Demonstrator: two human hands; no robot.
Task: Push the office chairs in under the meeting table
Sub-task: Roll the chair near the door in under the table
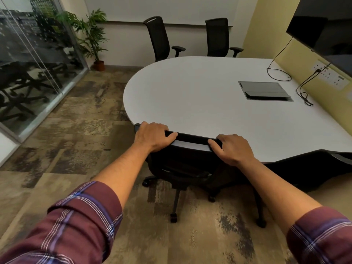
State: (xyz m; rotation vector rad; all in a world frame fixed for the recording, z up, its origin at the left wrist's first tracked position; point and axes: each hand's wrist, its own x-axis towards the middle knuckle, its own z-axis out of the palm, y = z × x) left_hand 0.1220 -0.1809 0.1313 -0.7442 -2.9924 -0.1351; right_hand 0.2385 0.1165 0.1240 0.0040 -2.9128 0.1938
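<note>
A black office chair [182, 166] stands right in front of me at the near edge of the white meeting table [200, 96], its backrest top touching the table's rim. My left hand [152, 136] grips the left end of the backrest top. My right hand [231, 148] grips the right end. The seat is hidden under the backrest and table; the wheeled base shows on the carpet. Two more black chairs [159, 38] [218, 37] stand at the far side, backs upright, close to the table. A further dark chair [308, 168] shows at the table's near right edge.
A glass wall [28, 73] runs along the left, with a potted plant [95, 39] in the far corner. A screen [323, 25] hangs on the yellow wall at right, with cables [280, 73] trailing onto the table beside a grey cable box [264, 90]. Open carpet lies to the left.
</note>
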